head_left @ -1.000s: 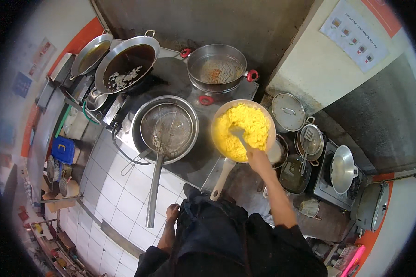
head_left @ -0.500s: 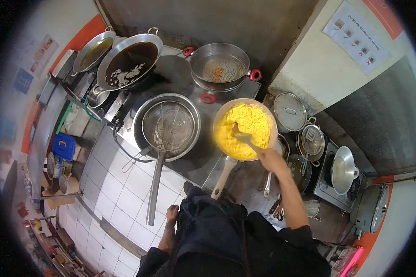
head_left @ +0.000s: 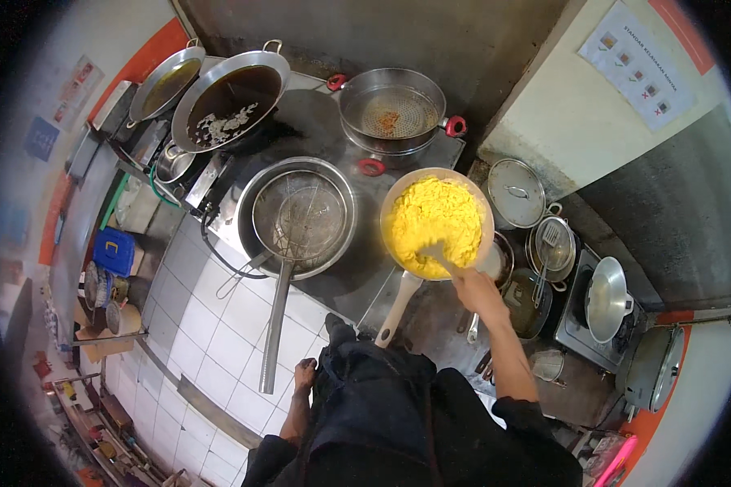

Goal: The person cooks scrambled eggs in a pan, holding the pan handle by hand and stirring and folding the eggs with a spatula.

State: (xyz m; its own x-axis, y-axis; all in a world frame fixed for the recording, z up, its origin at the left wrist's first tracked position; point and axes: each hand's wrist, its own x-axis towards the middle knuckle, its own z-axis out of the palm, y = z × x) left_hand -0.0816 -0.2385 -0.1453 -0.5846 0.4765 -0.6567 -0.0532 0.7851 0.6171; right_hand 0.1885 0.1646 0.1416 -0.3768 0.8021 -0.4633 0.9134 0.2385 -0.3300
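A round pan [head_left: 398, 195] full of yellow rice [head_left: 437, 219] sits on the stove, its pale handle [head_left: 396, 310] pointing toward me. My right hand [head_left: 473, 286] grips a spatula [head_left: 435, 253] whose blade is in the rice at the pan's near edge. My left hand [head_left: 304, 376] rests on the tiled counter edge near my waist, fingers curled, holding nothing I can see.
A wire strainer with a long handle [head_left: 274, 325] lies in a wok [head_left: 300, 215] left of the pan. A dark wok [head_left: 234, 97] and a two-handled pot [head_left: 391, 112] stand behind. Lidded pots [head_left: 516, 193] and a small burner with a pan [head_left: 605, 299] are on the right.
My right hand has drawn the spatula from the middle of the rice toward the pan's near edge. The left hand has stayed on the counter.
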